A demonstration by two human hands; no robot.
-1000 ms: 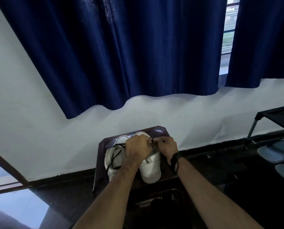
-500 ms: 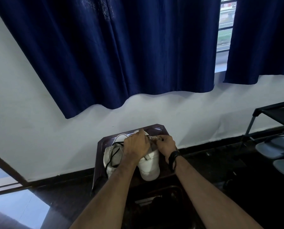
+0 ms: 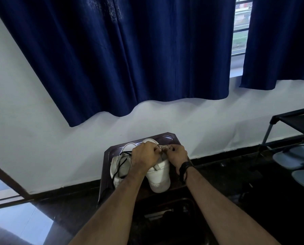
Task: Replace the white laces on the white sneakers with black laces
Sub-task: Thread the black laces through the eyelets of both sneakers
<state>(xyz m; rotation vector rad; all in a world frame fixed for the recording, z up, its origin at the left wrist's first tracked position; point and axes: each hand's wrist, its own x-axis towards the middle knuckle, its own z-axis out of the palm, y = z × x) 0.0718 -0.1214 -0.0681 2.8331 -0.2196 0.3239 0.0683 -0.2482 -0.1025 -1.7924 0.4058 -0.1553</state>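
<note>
**Both hands at the top of the right-hand sneaker**

Head view: I see two white sneakers side by side on a small dark counter (image 3: pixel 107 161) that stands against the white wall (image 3: pixel 41 138), toes toward me. The left sneaker (image 3: pixel 120 171) carries a black lace (image 3: pixel 118 167), threaded loosely — one end trails down over the counter's near edge. My left hand (image 3: pixel 145 156) lies over the right sneaker (image 3: pixel 159 177), its fingers curled at the collar, and my right hand (image 3: pixel 176 154) sits just beside it with fingers curled too. Between the two hands a short pale piece shows, pinched from both sides; it is too small for me to tell whether it is a lace or part of the tongue. A black band (image 3: pixel 184 166) wraps the right wrist. Behind, dark blue curtains (image 3: pixel 130 59) hang over a window (image 3: pixel 240 32). At the right stands a black shoe rack (image 3: pixel 289 119) holding light grey slippers (image 3: pixel 292 159).
</note>
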